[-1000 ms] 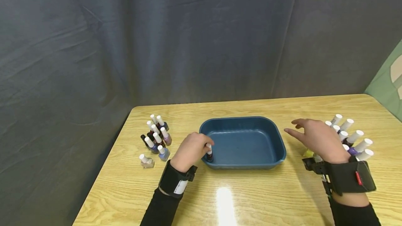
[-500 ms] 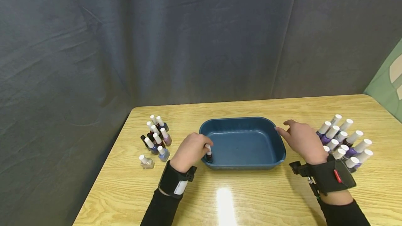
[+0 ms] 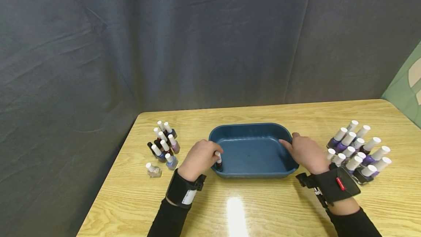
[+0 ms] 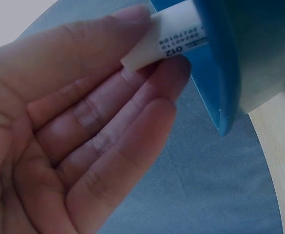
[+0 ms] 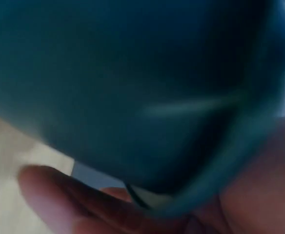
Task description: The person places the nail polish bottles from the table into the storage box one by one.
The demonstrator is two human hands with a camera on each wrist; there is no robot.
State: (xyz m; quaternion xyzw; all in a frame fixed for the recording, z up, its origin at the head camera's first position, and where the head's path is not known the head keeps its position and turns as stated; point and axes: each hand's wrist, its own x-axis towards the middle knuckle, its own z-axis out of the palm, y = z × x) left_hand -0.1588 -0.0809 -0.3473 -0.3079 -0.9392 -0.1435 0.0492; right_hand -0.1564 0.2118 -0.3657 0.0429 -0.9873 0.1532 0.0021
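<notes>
My left hand (image 3: 201, 157) pinches the white cap of a dark nail polish bottle (image 3: 219, 165) standing at the left front corner inside the blue tray (image 3: 253, 175). Up close in the left wrist view, thumb and fingertips hold the printed cap (image 4: 174, 36), and the tray's rim (image 4: 226, 73) hides the glass below. At the tray's right end, my right hand (image 3: 306, 154) straddles the rim, thumb over the inner side and fingers outside. The right wrist view is blurred, with the tray wall (image 5: 123, 68) between thumb and fingers (image 5: 59, 197).
Several nail polish bottles (image 3: 164, 145) cluster on the left of the wooden table (image 3: 269, 207), with a clear glittery bottle (image 3: 154, 171) in front. A larger group of white-capped bottles (image 3: 356, 153), many purple, stands to the right, partly behind my right wrist. Grey cloth (image 3: 210, 46) hangs behind.
My right hand has moved left from over the right-hand bottles to the tray's right rim, uncovering more of those bottles. My left hand stays on the bottle cap.
</notes>
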